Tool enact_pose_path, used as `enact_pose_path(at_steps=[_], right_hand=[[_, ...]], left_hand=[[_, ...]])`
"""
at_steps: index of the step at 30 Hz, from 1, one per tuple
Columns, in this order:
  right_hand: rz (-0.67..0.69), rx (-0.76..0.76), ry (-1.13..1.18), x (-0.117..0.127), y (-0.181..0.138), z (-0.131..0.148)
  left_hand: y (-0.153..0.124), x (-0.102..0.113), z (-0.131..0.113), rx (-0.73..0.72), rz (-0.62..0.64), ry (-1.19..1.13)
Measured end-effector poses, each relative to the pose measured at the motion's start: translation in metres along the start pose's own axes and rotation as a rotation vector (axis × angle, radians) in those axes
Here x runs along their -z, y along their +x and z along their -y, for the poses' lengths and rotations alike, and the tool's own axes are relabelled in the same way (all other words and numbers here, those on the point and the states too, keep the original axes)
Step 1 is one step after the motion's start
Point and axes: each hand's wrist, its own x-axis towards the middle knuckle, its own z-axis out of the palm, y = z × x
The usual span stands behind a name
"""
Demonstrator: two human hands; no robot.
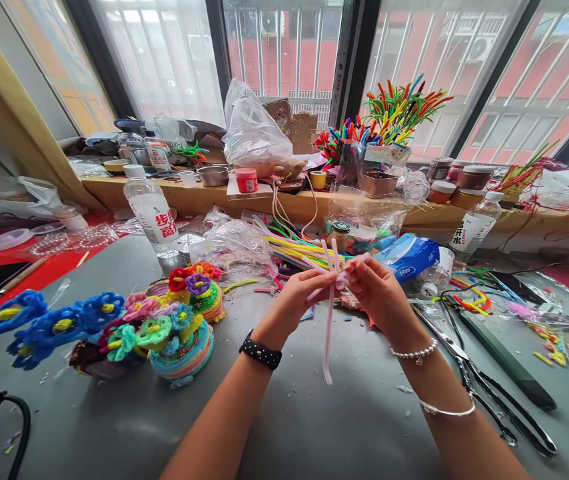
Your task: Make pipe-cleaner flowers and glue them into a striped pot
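Note:
My left hand (300,293) and my right hand (378,292) meet above the grey table (314,427), both pinched on a bundle of pale pink pipe cleaners (330,313). The stems cross at my fingertips; short ends stick up and one long end hangs down toward the table. A black watch sits on my left wrist, bracelets on my right.
Finished pipe-cleaner flowers, blue (49,327) and multicoloured (174,320), lie at left. Black scissors (494,393) and a dark tool lie at right. A blue tissue pack (409,257), loose coloured stems, plastic bags and a water bottle (150,210) crowd the back. The window ledge holds jars and upright stems.

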Motion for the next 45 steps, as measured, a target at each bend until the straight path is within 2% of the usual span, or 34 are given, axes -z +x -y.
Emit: enact_pose_path(at_steps=[5, 9, 14, 16, 19, 26, 32, 38, 42, 45], right_hand=[[-0.044, 0.121, -0.096, 0.0, 0.002, -0.003], [-0.05, 0.272, -0.438, 0.005, 0.001, -0.001], [0.106, 0.496, -0.922, 0.008, -0.003, 0.011], [0.171, 0.578, -1.051, 0.008, -0.004, 0.015], [0.224, 0.611, -1.173, 0.009, -0.004, 0.017], [0.103, 0.63, -1.187, 0.009, -0.006, 0.014], [0.243, 0.666, -1.304, 0.01, -0.003, 0.015], [0.318, 0.715, -1.371, 0.013, 0.001, 0.012], [0.325, 0.729, -1.387, 0.013, 0.001, 0.011], [0.289, 0.684, -1.277, 0.012, -0.001, 0.012]], left_hand=[[0.002, 0.0, 0.002, -0.013, -0.028, 0.02], [0.004, 0.001, 0.003, -0.013, -0.05, 0.062], [0.005, 0.002, 0.003, -0.024, -0.11, 0.109], [0.005, 0.001, 0.003, -0.033, -0.122, 0.122], [0.004, 0.0, 0.002, -0.036, -0.122, 0.133], [0.006, 0.001, 0.003, -0.036, -0.127, 0.149], [0.005, 0.0, 0.005, -0.02, -0.144, 0.159], [0.007, 0.002, 0.006, -0.009, -0.152, 0.161], [0.007, 0.004, 0.007, 0.032, -0.121, 0.111], [0.008, 0.007, 0.007, 0.036, -0.091, 0.036]])
